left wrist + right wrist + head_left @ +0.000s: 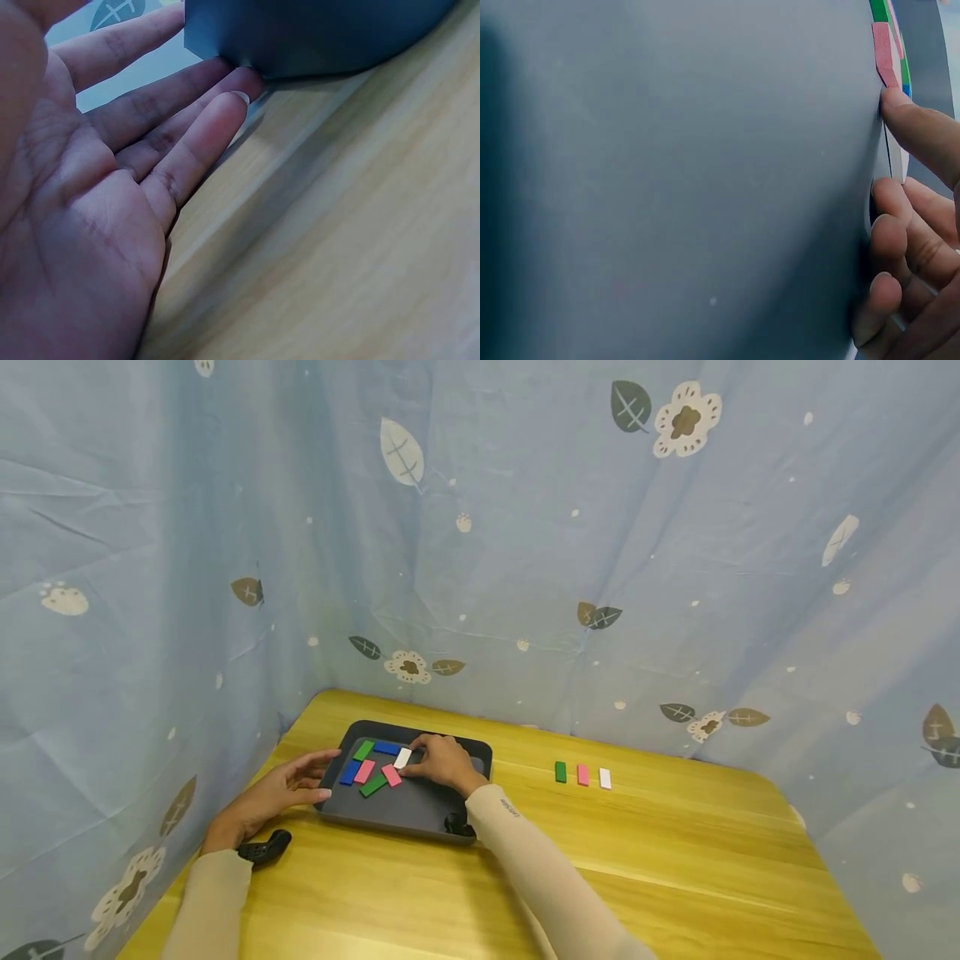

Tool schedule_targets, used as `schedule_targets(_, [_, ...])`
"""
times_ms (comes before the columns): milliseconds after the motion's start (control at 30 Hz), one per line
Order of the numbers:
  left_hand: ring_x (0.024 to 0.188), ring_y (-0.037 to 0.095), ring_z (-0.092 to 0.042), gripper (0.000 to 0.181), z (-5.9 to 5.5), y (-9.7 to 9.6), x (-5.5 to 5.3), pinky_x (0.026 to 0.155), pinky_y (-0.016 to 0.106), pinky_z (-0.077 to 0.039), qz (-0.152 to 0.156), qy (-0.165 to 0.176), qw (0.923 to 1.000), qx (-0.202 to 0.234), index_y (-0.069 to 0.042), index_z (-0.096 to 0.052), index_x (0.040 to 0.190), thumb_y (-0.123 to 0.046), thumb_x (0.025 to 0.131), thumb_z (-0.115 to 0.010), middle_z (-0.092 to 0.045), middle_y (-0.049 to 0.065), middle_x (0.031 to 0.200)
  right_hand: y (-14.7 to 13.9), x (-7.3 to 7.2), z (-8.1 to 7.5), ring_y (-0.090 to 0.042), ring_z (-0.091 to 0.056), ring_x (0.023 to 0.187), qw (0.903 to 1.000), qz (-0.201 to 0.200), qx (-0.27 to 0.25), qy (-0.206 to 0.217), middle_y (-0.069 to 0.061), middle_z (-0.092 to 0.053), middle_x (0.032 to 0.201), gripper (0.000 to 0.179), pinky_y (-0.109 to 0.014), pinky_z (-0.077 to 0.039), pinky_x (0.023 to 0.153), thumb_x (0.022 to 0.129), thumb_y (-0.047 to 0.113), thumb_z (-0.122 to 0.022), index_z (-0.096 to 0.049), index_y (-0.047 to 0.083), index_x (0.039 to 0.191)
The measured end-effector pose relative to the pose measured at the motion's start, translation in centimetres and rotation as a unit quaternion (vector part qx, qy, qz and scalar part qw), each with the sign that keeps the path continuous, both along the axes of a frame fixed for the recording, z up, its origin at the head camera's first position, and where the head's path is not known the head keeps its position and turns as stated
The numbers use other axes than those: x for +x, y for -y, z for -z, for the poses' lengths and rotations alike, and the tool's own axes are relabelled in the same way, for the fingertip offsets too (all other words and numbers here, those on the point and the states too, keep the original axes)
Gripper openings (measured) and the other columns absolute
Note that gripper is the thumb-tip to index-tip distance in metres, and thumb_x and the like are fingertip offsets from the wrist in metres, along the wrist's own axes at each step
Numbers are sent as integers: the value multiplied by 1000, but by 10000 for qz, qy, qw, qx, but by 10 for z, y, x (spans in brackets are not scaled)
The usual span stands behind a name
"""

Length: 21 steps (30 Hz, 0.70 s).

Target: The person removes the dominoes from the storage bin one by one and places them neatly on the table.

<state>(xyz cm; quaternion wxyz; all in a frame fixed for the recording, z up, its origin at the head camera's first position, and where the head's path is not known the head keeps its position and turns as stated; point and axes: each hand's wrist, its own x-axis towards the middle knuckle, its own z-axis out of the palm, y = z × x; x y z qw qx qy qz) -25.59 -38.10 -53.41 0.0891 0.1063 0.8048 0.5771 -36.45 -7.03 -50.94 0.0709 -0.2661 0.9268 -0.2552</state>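
Observation:
A dark grey tray (397, 814) holds several small flat blocks in its far left part. Thumb and fingertips of my right hand (446, 764) pinch a white block (402, 759) at its two ends; in the right wrist view the white block (897, 154) shows between them, low over the tray floor. Close by it lie a pink block (392, 776), a green block (372, 786) and a blue block (386, 748). At the tray's left side, my left hand (273, 789) touches the outer wall with extended fingers, also seen against the tray wall (315, 37) in the left wrist view.
Right of the tray, a green block (561, 772), a pink block (582, 775) and a white block (605, 778) stand in a row on the yellow wooden table (675, 843). A patterned blue curtain (525, 527) hangs behind and along the sides.

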Motion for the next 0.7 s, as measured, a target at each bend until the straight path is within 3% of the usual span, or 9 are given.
schedule_targets(267, [131,42,-41,70,-1,-1,-1,95,43,-48,37,110,9999,127,-19,-38,160,-19,98,-72,-37,20,156,-3,-1,-2,-4,-57,65,10000,-30,10,-57,11,-63,74,46,-25,-48,58,89,42,-82,-73,16,127])
schedule_targets(533, [134,43,-38,70,1,0,-2,97,46,-46,67,183,9998,105,-21,-37,160,-19,99,-71,-35,18,158,-12,-1,-9,-6,-60,58,9989,-372,-191,196,8,-65,71,45,-26,-50,58,94,33,-78,-69,12,133])
schedule_targets(600, [134,43,-38,70,2,0,-2,97,46,-45,65,175,9998,93,-21,-37,161,-20,99,-71,-34,18,158,-14,-1,-13,-8,-61,56,9983,-465,-286,222,4,-67,71,45,-30,-54,63,95,31,-77,-68,11,135])
schedule_targets(700, [134,43,-38,70,1,0,-1,97,46,-46,63,166,9998,92,-21,-37,161,-20,100,-70,-34,18,158,-18,-1,-20,-8,-62,56,9977,-607,-293,109,2,-69,72,46,-35,-56,82,96,31,-75,-67,11,137])
